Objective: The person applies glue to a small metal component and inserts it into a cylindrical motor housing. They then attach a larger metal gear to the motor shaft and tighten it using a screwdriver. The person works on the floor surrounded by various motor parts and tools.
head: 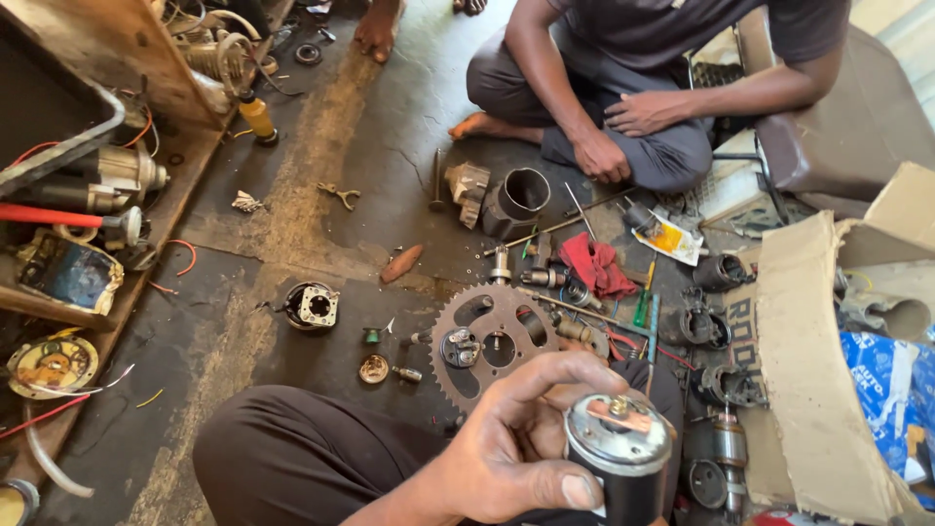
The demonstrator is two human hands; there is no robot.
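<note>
My left hand [516,448] reaches in from the lower left and grips a small cylindrical electric motor [618,458] with a black body and a silver end cap that carries a copper strip. The thumb presses on the near side and the fingers curl over the far side. My right hand is out of sight. My dark-trousered knee [302,453] lies below the hand. Just beyond the motor, a toothed steel sprocket [497,341] lies flat on the floor.
Another person sits cross-legged opposite, hands [623,131] resting on their legs. The dark floor holds a red rag [596,265], a metal cylinder housing [521,200], rods, a green screwdriver [643,302] and motor parts. A cluttered wooden shelf [146,224] is at left, cardboard [813,370] at right.
</note>
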